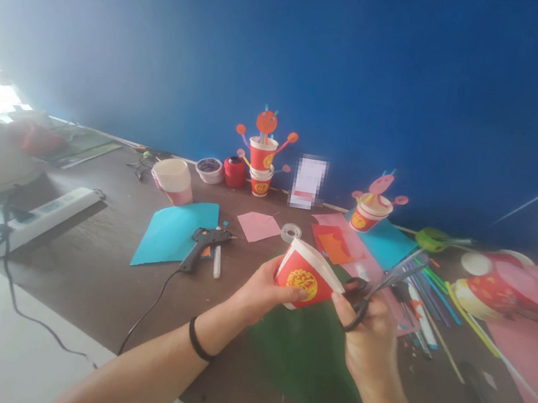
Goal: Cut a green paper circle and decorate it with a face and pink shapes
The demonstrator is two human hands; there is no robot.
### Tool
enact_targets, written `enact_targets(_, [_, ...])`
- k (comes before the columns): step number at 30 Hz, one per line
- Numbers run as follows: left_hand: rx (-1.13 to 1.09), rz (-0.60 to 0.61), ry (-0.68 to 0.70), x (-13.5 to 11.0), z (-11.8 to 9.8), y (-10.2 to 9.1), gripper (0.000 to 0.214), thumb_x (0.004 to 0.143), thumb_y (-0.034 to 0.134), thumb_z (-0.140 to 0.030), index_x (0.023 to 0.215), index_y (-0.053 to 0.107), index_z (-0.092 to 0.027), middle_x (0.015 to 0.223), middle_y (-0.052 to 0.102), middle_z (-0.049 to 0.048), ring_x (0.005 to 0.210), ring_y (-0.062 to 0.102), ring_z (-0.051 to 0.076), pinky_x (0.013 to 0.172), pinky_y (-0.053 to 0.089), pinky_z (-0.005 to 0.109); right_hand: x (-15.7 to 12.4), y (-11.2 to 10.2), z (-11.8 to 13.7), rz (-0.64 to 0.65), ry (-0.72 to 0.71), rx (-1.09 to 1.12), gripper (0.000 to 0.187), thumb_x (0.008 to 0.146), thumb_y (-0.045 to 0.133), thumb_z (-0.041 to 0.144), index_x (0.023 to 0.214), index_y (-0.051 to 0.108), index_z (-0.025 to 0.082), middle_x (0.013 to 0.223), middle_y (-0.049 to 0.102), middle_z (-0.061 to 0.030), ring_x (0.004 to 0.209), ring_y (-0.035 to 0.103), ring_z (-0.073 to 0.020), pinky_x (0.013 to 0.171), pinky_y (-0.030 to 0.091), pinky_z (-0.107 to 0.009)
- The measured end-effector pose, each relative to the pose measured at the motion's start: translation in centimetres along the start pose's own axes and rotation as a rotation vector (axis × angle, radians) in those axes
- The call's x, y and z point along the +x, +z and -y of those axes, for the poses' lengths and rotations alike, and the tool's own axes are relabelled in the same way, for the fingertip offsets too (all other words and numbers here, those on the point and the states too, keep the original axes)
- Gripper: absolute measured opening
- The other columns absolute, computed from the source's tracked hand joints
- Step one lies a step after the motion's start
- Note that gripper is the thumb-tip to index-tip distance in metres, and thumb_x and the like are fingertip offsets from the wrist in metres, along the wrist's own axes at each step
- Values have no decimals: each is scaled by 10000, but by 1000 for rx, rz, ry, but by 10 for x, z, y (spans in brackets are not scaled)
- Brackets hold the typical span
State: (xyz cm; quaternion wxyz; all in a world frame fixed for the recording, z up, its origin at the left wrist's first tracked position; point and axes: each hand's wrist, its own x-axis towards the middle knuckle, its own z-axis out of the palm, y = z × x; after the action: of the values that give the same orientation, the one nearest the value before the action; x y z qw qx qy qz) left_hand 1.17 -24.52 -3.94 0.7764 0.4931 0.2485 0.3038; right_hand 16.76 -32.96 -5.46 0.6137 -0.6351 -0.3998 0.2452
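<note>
My left hand [262, 289] is closed round a red paper cup [307, 276] with a gold emblem, held tilted above the table with its white rim pointing right. My right hand [370, 334] grips a pair of black-handled scissors [383, 282], their blades pointing up and to the right. The right thumb touches the cup's rim. A dark band circles my left wrist. Below both hands lies a green sheet of paper [306, 358] on the brown table [85, 282].
A black glue gun [202, 245] with its cord lies on a blue sheet [173, 231]. Two finished cup figures [262, 157] [371, 210] stand by the blue wall. Straws and pens [429, 296], a tape roll [290, 232], pink papers and a power strip [47, 212] surround them.
</note>
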Motion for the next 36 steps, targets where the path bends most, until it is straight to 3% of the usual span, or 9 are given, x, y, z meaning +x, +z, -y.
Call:
enact_targets(4, [-31,-71,1,2,-1,0,538,587,801,-270,1065,603,-120,921,681,93,790,652,219,706,514,308,4,-3,2,40,21,-31,255,727,678,394,834,540,209,719,587,19,647,567,-151,608,451,-259])
enact_targets(9, [-82,-210,29,8,-8,-16,489,571,797,-244,1013,628,-124,942,688,92,817,653,209,724,506,279,12,-17,12,240,38,-192,317,652,701,434,833,590,199,742,630,-17,664,588,-184,586,475,-284])
enact_targets(14, [-87,-184,75,10,-16,-31,429,582,786,-244,972,657,-117,904,695,81,768,650,189,711,502,271,11,-25,12,480,101,-296,253,671,691,407,774,583,203,701,616,-6,664,592,-180,608,485,-283])
enact_targets(18, [-68,-156,86,8,-20,-33,442,576,798,-242,974,654,-117,904,690,80,773,645,189,718,505,281,9,-28,-1,606,134,-311,284,646,734,338,850,592,202,778,622,-13,751,595,-203,663,493,-304])
enact_targets(28, [130,-26,42,5,-20,-25,545,553,812,-288,1028,606,-116,853,672,73,720,639,195,584,506,256,7,-28,-1,661,152,-274,233,694,710,336,844,578,215,792,578,9,774,557,-190,701,467,-308])
enact_targets(36, [135,-70,18,6,-17,-22,532,562,804,-274,1025,600,-106,879,674,93,751,638,207,641,514,293,7,-26,3,660,155,-289,230,726,684,375,837,571,209,769,582,7,747,552,-187,674,456,-307])
